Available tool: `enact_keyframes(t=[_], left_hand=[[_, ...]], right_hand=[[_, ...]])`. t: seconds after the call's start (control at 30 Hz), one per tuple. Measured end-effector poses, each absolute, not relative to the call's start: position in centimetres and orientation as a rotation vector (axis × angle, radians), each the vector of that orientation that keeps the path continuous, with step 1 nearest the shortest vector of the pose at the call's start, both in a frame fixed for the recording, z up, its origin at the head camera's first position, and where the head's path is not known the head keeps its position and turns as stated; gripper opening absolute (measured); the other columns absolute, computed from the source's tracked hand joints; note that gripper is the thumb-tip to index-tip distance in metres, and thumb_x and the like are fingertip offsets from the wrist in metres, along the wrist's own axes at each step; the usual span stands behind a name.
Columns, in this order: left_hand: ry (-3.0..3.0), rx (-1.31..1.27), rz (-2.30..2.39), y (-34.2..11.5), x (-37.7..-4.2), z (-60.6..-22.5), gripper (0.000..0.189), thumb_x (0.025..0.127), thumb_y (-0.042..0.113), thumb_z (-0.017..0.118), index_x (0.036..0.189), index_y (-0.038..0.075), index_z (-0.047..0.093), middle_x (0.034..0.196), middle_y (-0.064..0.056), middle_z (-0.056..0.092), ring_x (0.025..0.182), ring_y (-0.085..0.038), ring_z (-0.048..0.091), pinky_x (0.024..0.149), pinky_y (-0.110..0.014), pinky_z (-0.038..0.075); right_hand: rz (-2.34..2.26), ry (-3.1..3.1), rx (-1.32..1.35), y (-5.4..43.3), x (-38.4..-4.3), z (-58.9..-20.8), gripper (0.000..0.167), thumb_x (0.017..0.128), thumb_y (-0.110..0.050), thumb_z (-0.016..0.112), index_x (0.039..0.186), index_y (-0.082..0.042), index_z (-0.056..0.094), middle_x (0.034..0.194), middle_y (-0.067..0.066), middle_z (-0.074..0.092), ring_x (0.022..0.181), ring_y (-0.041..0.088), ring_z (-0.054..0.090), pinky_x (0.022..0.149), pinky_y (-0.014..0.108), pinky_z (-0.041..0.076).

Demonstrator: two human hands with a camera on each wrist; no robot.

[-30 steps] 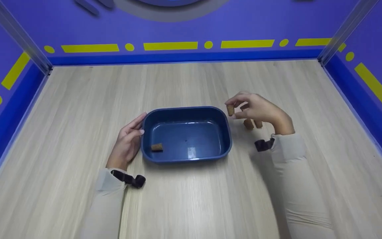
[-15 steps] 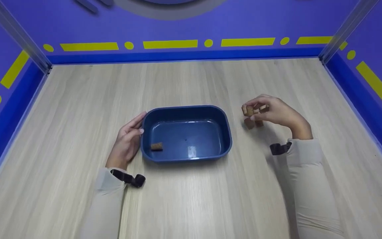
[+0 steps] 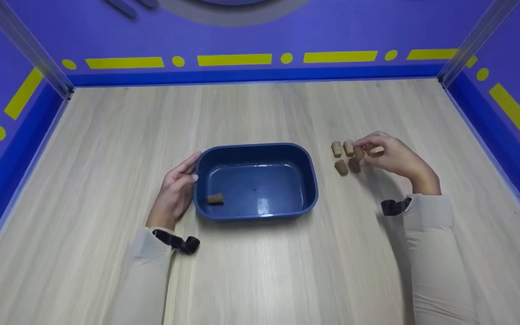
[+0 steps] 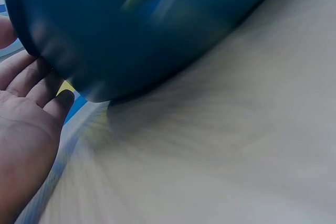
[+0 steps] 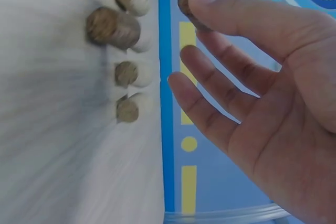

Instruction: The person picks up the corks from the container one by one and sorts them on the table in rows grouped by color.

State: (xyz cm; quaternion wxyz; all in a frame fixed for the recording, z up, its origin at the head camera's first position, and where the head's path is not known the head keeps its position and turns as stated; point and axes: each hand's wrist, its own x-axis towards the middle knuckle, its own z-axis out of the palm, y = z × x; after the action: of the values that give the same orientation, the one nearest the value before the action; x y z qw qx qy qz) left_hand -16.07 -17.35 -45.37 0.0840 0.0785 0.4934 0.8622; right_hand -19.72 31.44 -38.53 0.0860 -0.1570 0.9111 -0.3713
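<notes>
A dark blue rectangular tub [image 3: 257, 218] sits on the table, with one cork stopper [image 3: 215, 198] lying in its left front corner. My left hand [image 3: 173, 194] rests against the tub's left end, thumb tip at the rim and extended fingers along the outer wall; the left wrist view shows these fingers [image 4: 31, 80] beside the tub [image 4: 126, 40]. To the tub's right, my right hand [image 3: 393, 155] pinches a cork stopper [image 5: 192, 7] between thumb and index finger. Its other fingers are spread. Close by, several corks [image 3: 341, 167] stand in two short rows.
The light wood table [image 3: 260, 271] is enclosed by a purple-blue back wall [image 3: 355, 27] with yellow dashes and by side walls. A black wrist camera [image 3: 395, 207] is strapped at the right cuff, another camera [image 3: 191, 244] at the left.
My right hand has moved right, away from the tub's right rim to the standing corks, still pinching a cork. The left hand and tub have not moved.
</notes>
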Motion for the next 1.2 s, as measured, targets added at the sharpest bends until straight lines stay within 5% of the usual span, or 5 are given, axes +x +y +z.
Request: enact_keyframes(t=[0.27,0.5,0.73,1.2], left_hand=[[1.458,0.207,2.589,-17.1,-16.1,-45.4,0.063,0.085,-0.013,0.039,0.146,-0.013,0.023,0.142,-0.011,0.049,0.126,-0.011,0.050,0.103,-0.023,0.043],[1.479,0.200,2.573,-17.1,-16.2,-45.4,0.063,0.085,-0.013,0.040,0.146,-0.012,0.024,0.143,-0.012,0.048,0.127,-0.011,0.049,0.102,-0.023,0.044],[1.471,0.187,2.572,-17.3,-16.1,-45.2,0.064,0.085,-0.014,0.039,0.147,-0.011,0.023,0.146,-0.013,0.045,0.127,-0.010,0.049,0.101,-0.023,0.044],[1.475,0.179,2.570,-17.2,-16.1,-45.1,0.064,0.085,-0.014,0.040,0.146,-0.012,0.024,0.148,-0.016,0.042,0.127,-0.010,0.049,0.101,-0.023,0.045]], right_hand=[[-1.122,2.752,-0.479,32.7,-19.6,-39.8,0.040,0.083,0.007,0.061,0.123,0.002,0.062,0.122,0.018,0.056,0.100,0.017,0.055,0.080,0.008,0.042],[-1.063,2.709,-0.369,33.3,-19.6,-40.5,0.045,0.085,0.005,0.059,0.130,0.002,0.056,0.129,0.022,0.052,0.111,0.035,0.053,0.091,0.032,0.046],[-1.046,2.677,-0.297,33.5,-19.7,-40.9,0.047,0.085,0.003,0.060,0.132,0.002,0.055,0.129,0.023,0.050,0.112,0.037,0.054,0.082,0.018,0.045],[-0.994,2.656,-0.311,33.9,-19.8,-41.4,0.047,0.084,0.000,0.065,0.130,0.003,0.056,0.120,0.023,0.053,0.106,0.036,0.057,0.075,0.015,0.046]])
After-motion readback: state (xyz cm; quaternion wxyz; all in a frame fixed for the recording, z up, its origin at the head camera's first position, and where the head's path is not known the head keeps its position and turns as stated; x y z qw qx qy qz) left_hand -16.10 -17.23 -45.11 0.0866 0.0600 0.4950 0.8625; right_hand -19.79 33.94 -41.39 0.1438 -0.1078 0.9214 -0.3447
